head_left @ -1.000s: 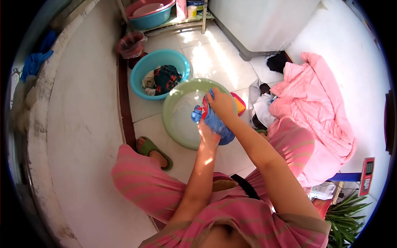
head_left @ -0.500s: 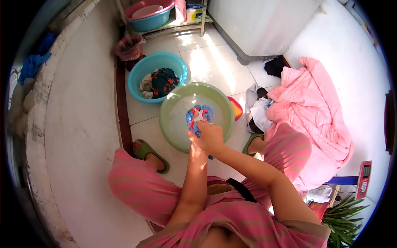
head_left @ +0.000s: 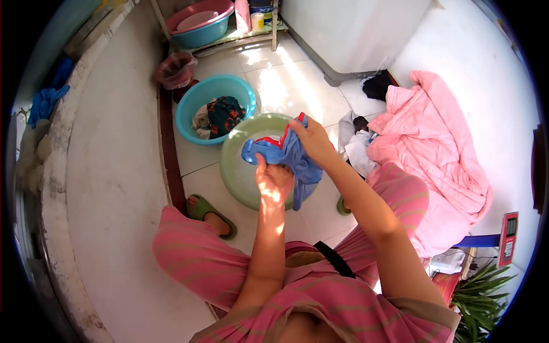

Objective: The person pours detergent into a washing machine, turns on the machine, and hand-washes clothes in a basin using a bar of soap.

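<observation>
A wet-looking blue garment with red trim (head_left: 294,155) is stretched between my hands, above the pale green basin (head_left: 234,188). My left hand (head_left: 274,179) grips its near left part, thumb up on the cloth. With my right hand (head_left: 312,140) I hold the upper right end by the red edge. Part of the cloth hangs down over the basin's right side. Whitish water shows in the basin, though hands and cloth hide much of it. The garment's exact kind is unclear.
A turquoise basin (head_left: 186,123) with dark patterned clothes (head_left: 226,117) stands behind on the left. A pink quilted garment (head_left: 429,154) and white clothes (head_left: 359,151) lie at right. Green slippers (head_left: 226,226) are on my feet. A rack (head_left: 251,39) holds more basins.
The bunched garment has been lifted from low in the basin and spread out. My right hand has moved up and right, apart from the left.
</observation>
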A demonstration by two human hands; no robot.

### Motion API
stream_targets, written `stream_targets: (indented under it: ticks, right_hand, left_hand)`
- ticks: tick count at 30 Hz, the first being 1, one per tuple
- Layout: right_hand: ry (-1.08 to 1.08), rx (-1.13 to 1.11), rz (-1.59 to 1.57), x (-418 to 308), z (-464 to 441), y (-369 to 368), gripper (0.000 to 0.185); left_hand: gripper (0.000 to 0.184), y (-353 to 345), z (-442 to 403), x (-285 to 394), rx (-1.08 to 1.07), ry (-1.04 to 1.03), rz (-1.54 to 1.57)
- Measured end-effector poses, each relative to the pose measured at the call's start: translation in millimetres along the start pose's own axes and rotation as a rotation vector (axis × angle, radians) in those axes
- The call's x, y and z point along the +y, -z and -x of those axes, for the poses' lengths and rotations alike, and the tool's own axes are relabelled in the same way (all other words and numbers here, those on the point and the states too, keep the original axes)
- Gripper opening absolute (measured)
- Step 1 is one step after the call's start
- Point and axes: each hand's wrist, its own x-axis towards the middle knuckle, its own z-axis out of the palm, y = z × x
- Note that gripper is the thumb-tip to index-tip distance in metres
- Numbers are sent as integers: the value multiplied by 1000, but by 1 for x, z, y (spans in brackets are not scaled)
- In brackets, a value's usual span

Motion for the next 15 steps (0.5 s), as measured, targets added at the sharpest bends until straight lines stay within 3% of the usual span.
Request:
stream_targets:
  ticks: [2, 3, 4, 6, 8, 9, 10, 12, 13, 15]
  right_hand:
    - [75, -168, 435, -26, 62, -36, 47]
    - [151, -389, 634, -25, 97, -56, 45]
    - [147, -390, 635, -20, 94, -60, 45]
    - [242, -268, 727, 7, 80, -73, 39]
    - [325, -137, 824, 27, 64, -75, 35]
    - [223, 63, 794, 25, 35, -65, 33]
    - [122, 264, 757, 23, 10, -54, 33]
    - [120, 321, 683, 23, 11, -50, 33]
    - [120, 365, 623, 14, 15, -49, 33]
    - [236, 195, 632, -8, 77, -64, 34]
  left_hand:
    - [64, 33, 0, 5, -203, 28, 78]
    - [59, 54, -9, 11, -310, 104, 111]
    - [58, 75, -17, 18, -415, 184, 135]
    - [50, 104, -25, 5, -360, 50, 174]
    - [41, 87, -7, -15, -265, 25, 212]
    - [34, 36, -3, -16, 176, 12, 77]
    - [34, 8, 3, -19, 170, 19, 77]
    - [32, -21, 11, -16, 354, -31, -26]
    - [33, -3, 3, -13, 266, -63, -7]
    - [33, 34, -7, 1, 170, -68, -24]
